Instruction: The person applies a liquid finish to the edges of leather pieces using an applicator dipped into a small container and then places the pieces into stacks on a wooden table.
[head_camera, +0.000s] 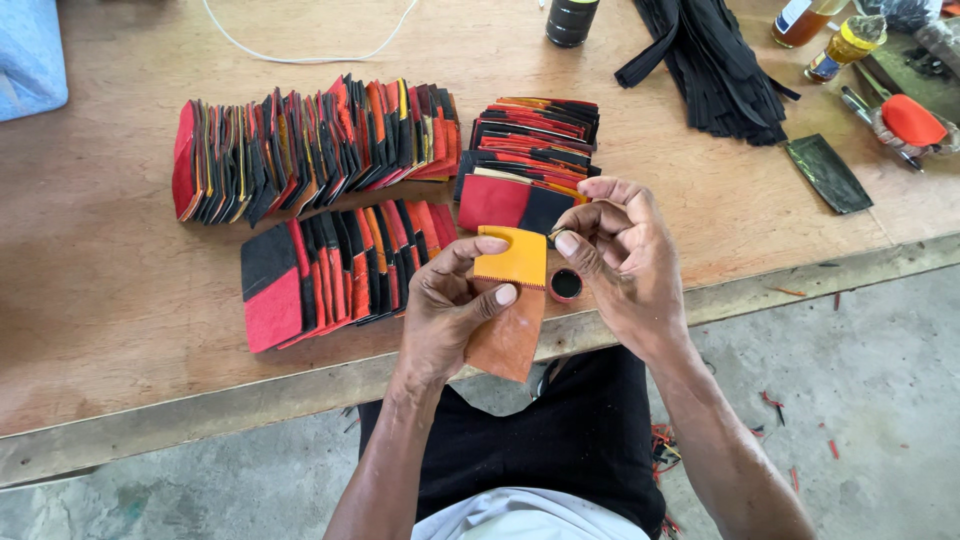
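Head view, looking down. Surface: worn brown wooden tabletop (110, 270) w/ pale front edge; below it grey concrete floor (880, 400) w/ small red scraps. On tabletop, far left row: fanned stack of red/black/orange pieces (310, 145); nearer row: second fanned stack, red & black (330, 270); centre: flat pile of same pieces (530, 150), just behind the hands. Top edge: black cylinder container (571, 20), white cord (300, 45), bundle of black strips (710, 65). Right side: two amber bottles (835, 35), dark flat rectangular piece (827, 173), orange-red round item (912, 119) among tools. Blue object (30, 55) at top left corner. Small round red-rimmed pot (565, 284) w/ dark contents near tabletop edge, between the hands. Left hand (445, 310): fingers closed in pinch, thumb on front, holding yellow piece (512, 257) w/ notched edge stacked on a tan-orange leather piece (508, 340), which hangs past tabletop edge. Right hand (620, 255): fingers curled, thumb & forefinger pinched together at yellow piece's upper right corner; a thin item appears between them, too small to identify. Person seated, dark shorts, pale shirt.
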